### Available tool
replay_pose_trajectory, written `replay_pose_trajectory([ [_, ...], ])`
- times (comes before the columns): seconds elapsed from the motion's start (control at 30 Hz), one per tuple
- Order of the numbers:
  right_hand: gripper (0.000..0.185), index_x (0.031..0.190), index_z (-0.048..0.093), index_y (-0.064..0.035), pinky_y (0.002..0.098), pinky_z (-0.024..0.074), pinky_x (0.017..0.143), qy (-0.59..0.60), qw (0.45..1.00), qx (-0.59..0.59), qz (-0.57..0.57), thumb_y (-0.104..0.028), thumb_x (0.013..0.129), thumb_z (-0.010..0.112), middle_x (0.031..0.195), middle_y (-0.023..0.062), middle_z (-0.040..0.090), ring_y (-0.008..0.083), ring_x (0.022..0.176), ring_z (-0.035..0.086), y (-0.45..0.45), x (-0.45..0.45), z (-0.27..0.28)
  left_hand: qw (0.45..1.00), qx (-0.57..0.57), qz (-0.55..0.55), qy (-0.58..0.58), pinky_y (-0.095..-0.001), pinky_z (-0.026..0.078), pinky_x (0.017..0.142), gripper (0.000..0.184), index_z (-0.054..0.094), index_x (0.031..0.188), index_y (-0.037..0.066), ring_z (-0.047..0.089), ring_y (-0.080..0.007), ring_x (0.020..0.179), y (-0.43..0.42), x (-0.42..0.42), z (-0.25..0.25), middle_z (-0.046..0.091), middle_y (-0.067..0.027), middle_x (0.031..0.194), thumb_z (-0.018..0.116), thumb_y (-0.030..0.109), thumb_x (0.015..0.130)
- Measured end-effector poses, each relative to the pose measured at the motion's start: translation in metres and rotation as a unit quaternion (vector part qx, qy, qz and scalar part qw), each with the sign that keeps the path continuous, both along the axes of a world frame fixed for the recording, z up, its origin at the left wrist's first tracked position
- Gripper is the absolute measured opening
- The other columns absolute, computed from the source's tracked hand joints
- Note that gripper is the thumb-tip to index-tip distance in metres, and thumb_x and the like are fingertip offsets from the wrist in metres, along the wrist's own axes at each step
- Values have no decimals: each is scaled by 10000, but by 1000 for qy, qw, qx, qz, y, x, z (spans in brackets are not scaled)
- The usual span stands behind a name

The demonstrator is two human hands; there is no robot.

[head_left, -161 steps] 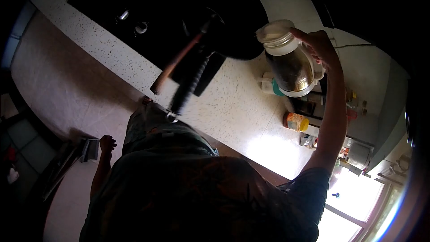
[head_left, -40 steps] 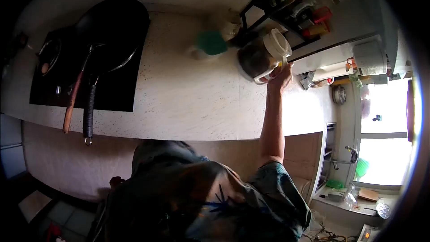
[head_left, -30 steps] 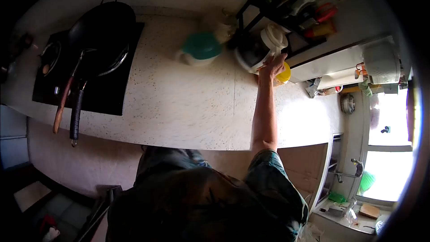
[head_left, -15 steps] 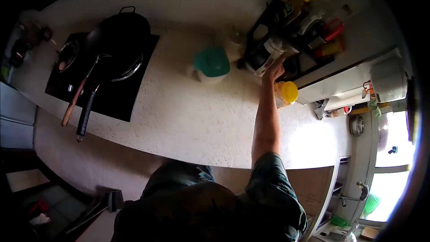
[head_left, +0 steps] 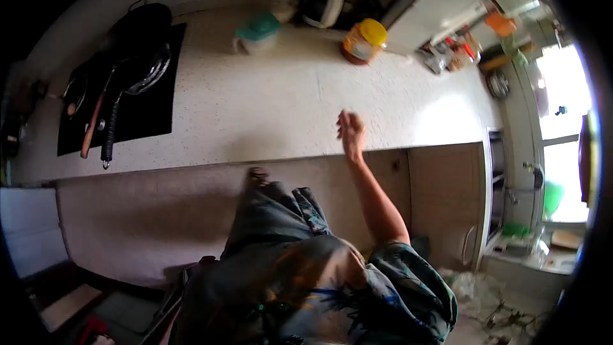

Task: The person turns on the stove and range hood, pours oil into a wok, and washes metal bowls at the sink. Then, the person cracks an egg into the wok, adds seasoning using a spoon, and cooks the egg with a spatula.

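My right hand [head_left: 351, 133] is above the front part of the counter, empty, with its fingers loosely bent and slightly blurred. Beyond it, at the back of the counter, a jar with a yellow lid [head_left: 364, 41] stands upright. The glass pitcher with a white handle [head_left: 324, 1] stands by the dark rack, out of my hand. To its left is a white container with a teal lid [head_left: 257, 33]. I cannot make out my left hand.
A black wok [head_left: 137, 38] and a pan with a dark wrapped handle [head_left: 110, 129] sit on the black stove [head_left: 150, 112] at left. Packets [head_left: 447, 54] lie along the back right. A window [head_left: 565, 96] and tap are at far right.
My right hand has let go of the pitcher, left it beside the rack and come back toward the counter's front edge. The view has shifted, so the rack now sits higher in the picture.
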State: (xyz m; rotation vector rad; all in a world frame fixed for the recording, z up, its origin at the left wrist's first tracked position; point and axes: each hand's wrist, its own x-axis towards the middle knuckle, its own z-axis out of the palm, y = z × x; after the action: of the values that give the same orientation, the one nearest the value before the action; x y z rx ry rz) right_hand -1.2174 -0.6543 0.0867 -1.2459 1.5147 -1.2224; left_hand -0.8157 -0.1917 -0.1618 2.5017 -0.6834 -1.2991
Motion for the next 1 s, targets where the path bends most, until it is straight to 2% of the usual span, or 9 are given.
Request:
replay_pose_trajectory([
  [0.13,295,728,545,-6,220,393,440,75,995,62,-4,-274,851,521,613,31,522,90,492,467,114,-17,-16,997,-4,-75,-9,-394,471,623,173,622,699,83,603,-267,686,-24,2,-8,616,-125,708,578,251,701],
  [0.3,295,777,583,14,245,418,441,38,979,190,60,-272,833,534,636,48,545,104,539,494,194,-17,-4,985,-7,-174,-18,-391,470,626,172,627,688,89,602,-269,688,-75,-14,-18,616,-126,707,575,252,701],
  [0.4,325,797,598,18,263,427,517,-48,948,293,114,-301,823,541,660,51,556,114,590,507,215,-36,-18,973,-12,-227,-26,-389,470,628,171,629,682,92,602,-270,689,-109,-39,-21,617,-127,707,573,253,701],
  [0.43,315,845,603,9,273,437,561,-3,932,328,155,-297,830,533,684,61,571,123,622,523,218,-47,-16,969,-15,-245,-28,-388,470,629,171,630,680,93,602,-271,690,-121,-51,-21,617,-128,707,572,253,701],
  [0.5,314,870,605,-1,269,444,606,13,950,268,158,-305,831,536,708,71,590,128,662,540,231,-74,-50,960,-20,-278,-34,-387,469,630,172,632,675,95,601,-272,691,-146,-76,-27,617,-128,707,571,253,701],
  [0.6,334,858,606,1,279,442,634,33,951,280,126,-324,829,538,740,83,605,133,698,545,245,-132,-81,946,-31,-321,-44,-385,469,632,172,634,669,98,601,-273,692,-180,-128,-33,617,-129,707,568,254,701],
  [0.83,329,841,606,5,288,437,621,24,951,307,-4,-317,815,542,726,79,598,132,682,532,253,-280,-20,912,-87,-395,-71,-380,467,637,175,640,654,106,600,-276,695,-248,-277,-32,617,-132,706,564,256,702],
  [0.97,341,835,606,11,295,443,618,59,952,298,-42,-322,804,542,707,78,600,139,666,539,259,-350,-34,897,-130,-418,-57,-375,463,657,174,634,692,81,594,-283,697,-297,-370,34,611,-138,695,534,223,702],
  [1.0,315,825,611,7,288,447,611,47,955,284,-68,-301,791,557,709,77,602,137,675,547,260,-365,-43,888,-122,-442,-32,-357,467,623,175,624,710,67,593,-250,654,-310,-393,55,612,-128,681,531,216,719],
])
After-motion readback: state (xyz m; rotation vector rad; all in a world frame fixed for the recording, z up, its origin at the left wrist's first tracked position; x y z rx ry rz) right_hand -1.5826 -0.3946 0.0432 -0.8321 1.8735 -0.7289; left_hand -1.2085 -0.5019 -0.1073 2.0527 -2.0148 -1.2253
